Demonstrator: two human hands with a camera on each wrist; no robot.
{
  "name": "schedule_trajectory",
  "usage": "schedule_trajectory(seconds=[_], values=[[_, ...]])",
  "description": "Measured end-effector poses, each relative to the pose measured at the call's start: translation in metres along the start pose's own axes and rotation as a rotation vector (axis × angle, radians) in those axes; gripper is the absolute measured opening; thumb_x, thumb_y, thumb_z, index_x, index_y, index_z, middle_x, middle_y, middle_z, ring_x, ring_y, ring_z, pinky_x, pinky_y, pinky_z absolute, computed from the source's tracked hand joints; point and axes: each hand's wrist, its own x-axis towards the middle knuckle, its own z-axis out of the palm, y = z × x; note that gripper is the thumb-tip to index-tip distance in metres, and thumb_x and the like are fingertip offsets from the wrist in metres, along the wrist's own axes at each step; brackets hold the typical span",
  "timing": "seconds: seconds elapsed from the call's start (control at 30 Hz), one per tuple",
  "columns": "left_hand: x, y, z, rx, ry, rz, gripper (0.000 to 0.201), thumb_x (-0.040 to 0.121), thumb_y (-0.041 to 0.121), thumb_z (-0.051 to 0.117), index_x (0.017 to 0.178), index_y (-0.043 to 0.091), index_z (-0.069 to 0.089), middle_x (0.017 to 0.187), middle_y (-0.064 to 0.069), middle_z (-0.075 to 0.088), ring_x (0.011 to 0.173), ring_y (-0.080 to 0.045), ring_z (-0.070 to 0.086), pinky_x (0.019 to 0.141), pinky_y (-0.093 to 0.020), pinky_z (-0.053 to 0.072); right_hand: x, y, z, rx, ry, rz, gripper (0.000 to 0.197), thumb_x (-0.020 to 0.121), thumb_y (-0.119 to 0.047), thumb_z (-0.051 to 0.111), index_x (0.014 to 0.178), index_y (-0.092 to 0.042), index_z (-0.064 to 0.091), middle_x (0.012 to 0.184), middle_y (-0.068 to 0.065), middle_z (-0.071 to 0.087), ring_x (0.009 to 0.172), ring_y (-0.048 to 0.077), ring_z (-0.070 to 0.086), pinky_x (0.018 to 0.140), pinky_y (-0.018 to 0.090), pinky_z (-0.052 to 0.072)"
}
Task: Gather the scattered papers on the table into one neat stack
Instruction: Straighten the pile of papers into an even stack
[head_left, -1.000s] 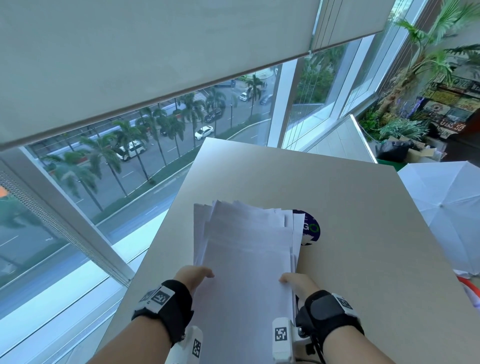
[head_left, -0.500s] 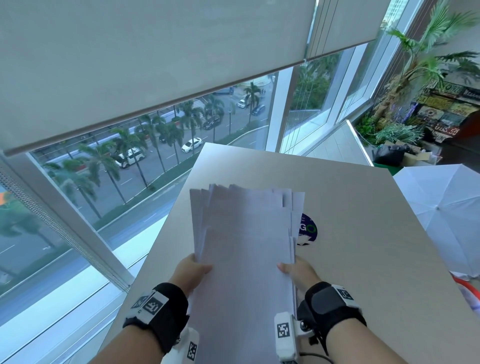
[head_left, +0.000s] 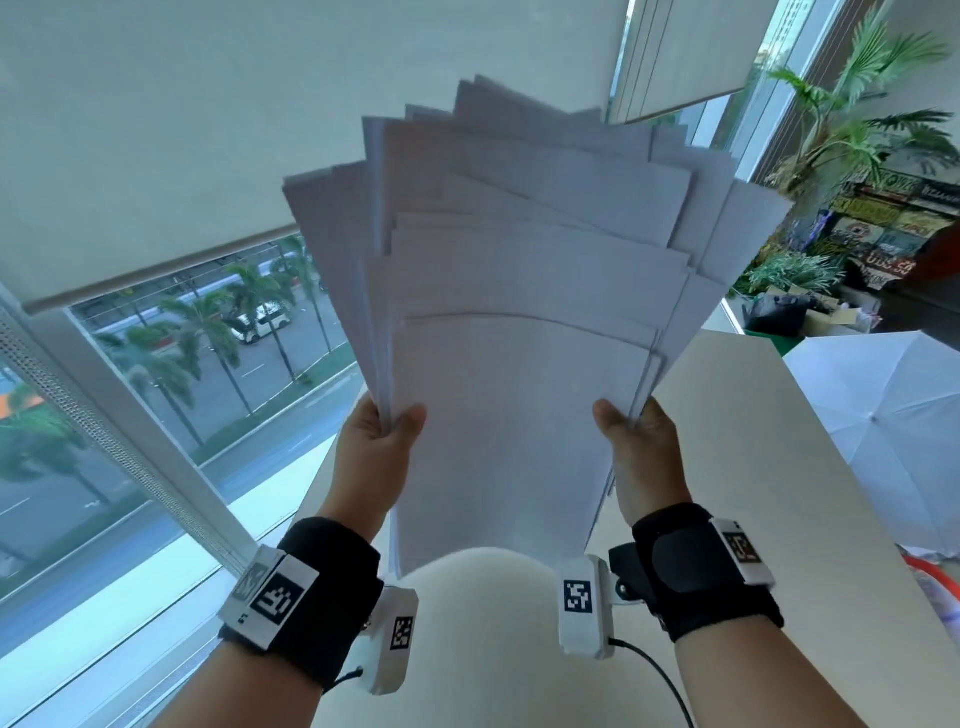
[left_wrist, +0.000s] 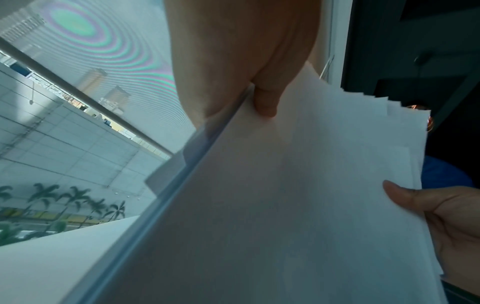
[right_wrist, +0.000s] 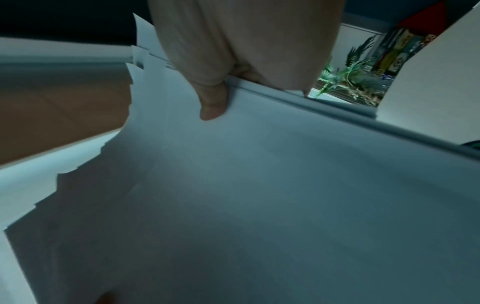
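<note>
Left hand: our left hand (head_left: 370, 449) pinches the left edge of the papers (head_left: 519, 322), thumb on the near face, fingers hidden behind.
Right hand: our right hand (head_left: 636, 452) pinches the right edge the same way, thumb in front.
Papers: we hold the whole bundle upright in the air above the table (head_left: 779, 493), between both hands; the lower end narrows toward our wrists.
Top edges: uneven, sheets fanned out at different heights and angles.
Side edges: in the wrist views we see the sheets stepped, not flush.
Wristbands: black bands (head_left: 332, 587) with white coded tags sit on both wrists.
Surroundings: a lowered window blind (head_left: 182, 130), a palm-lined street (head_left: 218, 353), a white umbrella (head_left: 893, 415) at right.
</note>
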Motion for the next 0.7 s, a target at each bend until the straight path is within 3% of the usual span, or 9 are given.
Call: schedule_trajectory(seconds=[0.1, 0.27, 0.4, 0.47, 0.53, 0.6, 0.7], values=[[0.0, 0.0, -0.001, -0.014, -0.005, 0.007, 0.016, 0.073, 0.023, 0.059, 0.088, 0.025, 0.064, 0.095, -0.008, 0.068, 0.09, -0.025, 0.063, 0.09, -0.045, 0.049, 0.0, 0.002, -0.004, 0.05, 0.008, -0.024, 0.03, 0.087, 0.006, 0.053, 0.087, -0.022, 0.061, 0.067, -0.022, 0.07, 0.066, -0.013, 0.063, 0.07, 0.006, 0.049], [-0.007, -0.02, -0.005, 0.031, -0.016, -0.031, 0.016, 0.087, 0.002, 0.058, 0.091, 0.017, 0.064, 0.094, -0.012, 0.067, 0.09, -0.024, 0.061, 0.093, -0.045, 0.048, -0.012, 0.021, -0.011, 0.034, -0.005, 0.007, 0.031, 0.087, 0.006, 0.054, 0.086, -0.023, 0.064, 0.07, -0.021, 0.072, 0.073, -0.005, 0.065, 0.081, 0.017, 0.05], [-0.01, -0.025, -0.004, -0.029, -0.006, -0.004, 0.012, 0.083, 0.004, 0.062, 0.093, 0.011, 0.063, 0.095, -0.012, 0.067, 0.089, -0.023, 0.061, 0.09, -0.04, 0.047, -0.013, 0.021, -0.014, 0.081, -0.014, -0.013, 0.032, 0.087, 0.007, 0.052, 0.085, -0.023, 0.063, 0.069, -0.024, 0.071, 0.07, -0.011, 0.064, 0.073, 0.008, 0.05], [-0.008, -0.023, -0.002, -0.048, -0.003, 0.02, 0.014, 0.085, 0.001, 0.06, 0.09, 0.013, 0.064, 0.09, -0.007, 0.068, 0.082, -0.017, 0.064, 0.086, -0.035, 0.05, -0.011, 0.015, -0.015, 0.095, -0.027, -0.034, 0.03, 0.086, 0.007, 0.054, 0.085, -0.022, 0.063, 0.069, -0.023, 0.072, 0.07, -0.01, 0.064, 0.072, 0.007, 0.05], [-0.006, -0.023, -0.003, -0.042, -0.011, 0.047, 0.014, 0.081, 0.005, 0.066, 0.086, 0.019, 0.066, 0.081, 0.004, 0.072, 0.073, -0.007, 0.066, 0.078, -0.026, 0.053, -0.01, 0.01, -0.016, 0.107, -0.061, -0.035, 0.021, 0.082, 0.0, 0.062, 0.083, -0.021, 0.065, 0.069, -0.019, 0.072, 0.07, -0.006, 0.064, 0.072, 0.009, 0.051], [-0.005, -0.025, -0.006, -0.023, -0.021, 0.062, 0.015, 0.074, 0.009, 0.07, 0.084, 0.021, 0.067, 0.073, 0.012, 0.074, 0.071, -0.002, 0.067, 0.072, -0.02, 0.054, -0.011, 0.007, -0.019, 0.099, -0.076, -0.02, 0.018, 0.067, -0.011, 0.078, 0.079, -0.018, 0.066, 0.068, -0.011, 0.072, 0.069, 0.002, 0.065, 0.072, 0.017, 0.053], [-0.003, -0.029, -0.008, -0.028, -0.042, 0.067, 0.022, 0.07, 0.004, 0.074, 0.087, 0.016, 0.068, 0.07, 0.015, 0.074, 0.069, 0.0, 0.068, 0.065, -0.014, 0.054, -0.011, 0.01, -0.025, 0.087, -0.026, 0.023, 0.017, 0.071, -0.001, 0.075, 0.083, -0.009, 0.067, 0.078, 0.003, 0.069, 0.068, 0.01, 0.065, 0.076, 0.027, 0.053]])
